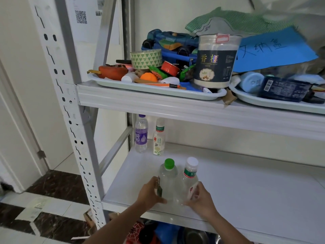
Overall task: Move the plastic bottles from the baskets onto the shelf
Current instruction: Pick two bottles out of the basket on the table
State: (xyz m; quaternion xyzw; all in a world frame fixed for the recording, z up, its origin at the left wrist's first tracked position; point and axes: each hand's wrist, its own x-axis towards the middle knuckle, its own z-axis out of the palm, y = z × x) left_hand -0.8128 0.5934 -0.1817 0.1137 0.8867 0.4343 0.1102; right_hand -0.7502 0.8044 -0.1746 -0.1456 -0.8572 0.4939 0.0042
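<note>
The left hand (149, 193) grips the green-capped bottle (168, 180) and the right hand (200, 199) grips the white-capped bottle (190, 180) (touching, both upright) on the white shelf (246, 187).

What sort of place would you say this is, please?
Probably a home storage corner: a slotted metal rack, a tray heaped with a toy car and tape, and a tiled floor.
</note>
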